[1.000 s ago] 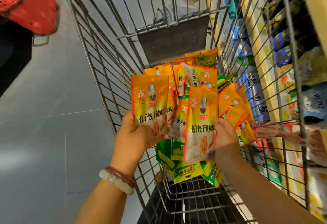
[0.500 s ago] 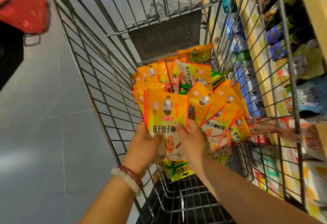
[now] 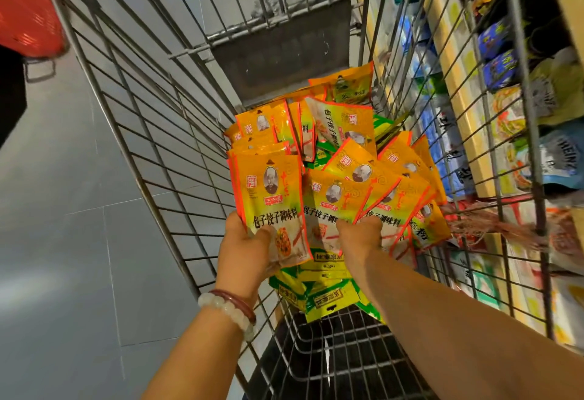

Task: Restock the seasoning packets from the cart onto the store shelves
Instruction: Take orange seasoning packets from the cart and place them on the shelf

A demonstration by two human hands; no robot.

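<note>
Currently, the left hand gripped a neat stack of orange packets, thumb across the front; half a second earlier both hands had met on this stack. The right hand had since shifted right and clenched a loose fan of packets. Gathering therefore continued; nothing had reached the shelves, visible right through the wire. More orange packets filled the cart, with green packets beneath. Right fingertips were hidden behind the fan; shelf goods were blurred
</note>
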